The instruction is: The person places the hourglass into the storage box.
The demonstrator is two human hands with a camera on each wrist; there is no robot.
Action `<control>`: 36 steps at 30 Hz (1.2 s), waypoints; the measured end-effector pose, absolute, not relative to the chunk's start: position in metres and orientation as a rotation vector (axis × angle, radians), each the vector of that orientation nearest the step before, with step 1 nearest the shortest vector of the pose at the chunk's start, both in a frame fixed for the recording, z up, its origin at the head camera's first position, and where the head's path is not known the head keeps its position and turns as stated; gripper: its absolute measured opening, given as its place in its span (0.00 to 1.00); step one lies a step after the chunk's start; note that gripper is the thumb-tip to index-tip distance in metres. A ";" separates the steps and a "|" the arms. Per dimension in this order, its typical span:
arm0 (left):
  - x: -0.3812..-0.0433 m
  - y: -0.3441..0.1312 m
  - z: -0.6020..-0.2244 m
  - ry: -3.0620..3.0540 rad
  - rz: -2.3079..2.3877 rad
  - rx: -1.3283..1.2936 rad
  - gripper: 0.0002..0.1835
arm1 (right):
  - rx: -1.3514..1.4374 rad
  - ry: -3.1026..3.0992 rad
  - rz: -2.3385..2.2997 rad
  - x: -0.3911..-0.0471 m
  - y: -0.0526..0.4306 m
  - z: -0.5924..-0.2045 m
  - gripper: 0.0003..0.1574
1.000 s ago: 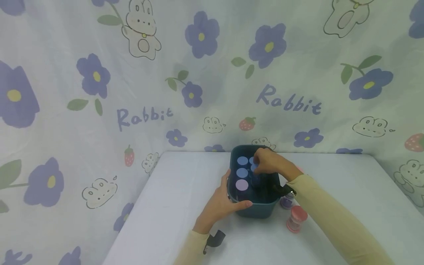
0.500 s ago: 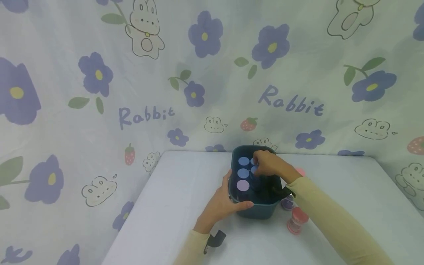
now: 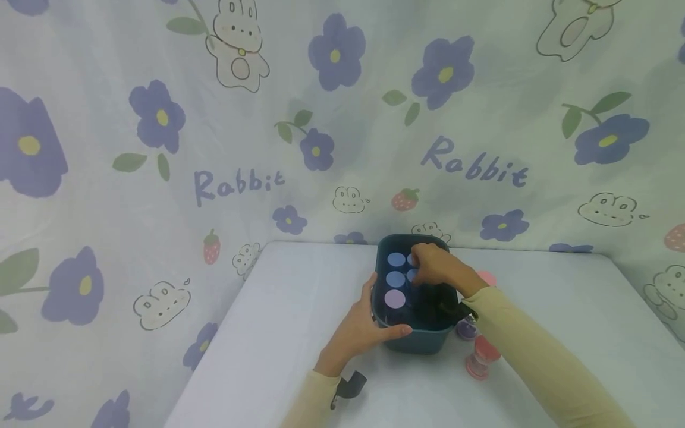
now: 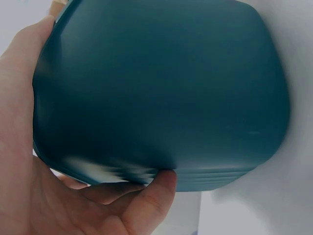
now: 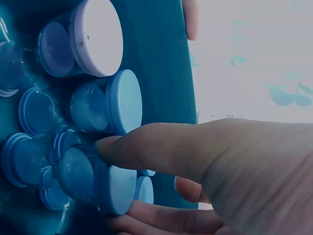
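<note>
A dark teal plastic basket (image 3: 417,343) stands on the white table. My left hand (image 3: 355,327) grips its near left corner, thumb along the front rim; in the left wrist view its fingers curl round the ribbed wall (image 4: 210,180). My right hand (image 3: 436,266) reaches inside and pinches a small clear jar with a blue lid (image 5: 120,190) between thumb and fingers. Beside that jar stand another blue-lidded jar (image 5: 127,102) and a lilac-lidded jar (image 5: 100,36). In the head view two blue lids and the lilac lid (image 3: 395,299) form a row along the left wall.
Right of the basket stand a red-lidded clear container (image 3: 484,356) and a purple one (image 3: 467,329), partly hidden by the right forearm. A pink lid (image 3: 486,278) shows behind that arm. A rabbit-and-flower curtain (image 3: 342,119) hangs behind the table (image 3: 299,297).
The blue-lidded jar in my right hand has sunk slightly lower among the others. My left hand keeps its grip on the basket. The head view has shifted a little.
</note>
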State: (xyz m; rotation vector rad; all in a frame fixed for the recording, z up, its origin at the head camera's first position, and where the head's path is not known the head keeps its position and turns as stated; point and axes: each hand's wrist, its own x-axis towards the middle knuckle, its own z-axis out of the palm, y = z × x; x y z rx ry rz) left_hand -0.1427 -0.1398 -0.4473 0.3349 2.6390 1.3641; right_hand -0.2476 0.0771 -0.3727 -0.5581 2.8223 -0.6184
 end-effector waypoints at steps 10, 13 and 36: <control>-0.142 -0.139 -0.445 2.644 1.345 0.325 0.70 | -0.509 2.833 -0.622 -0.247 0.076 -0.372 0.22; -0.142 -0.139 -0.445 2.642 1.349 0.324 0.70 | -0.509 2.836 -0.621 -0.246 0.076 -0.373 0.22; -0.143 -0.138 -0.446 2.657 1.326 0.313 0.71 | -0.549 2.895 -0.927 -0.205 0.134 -0.337 0.17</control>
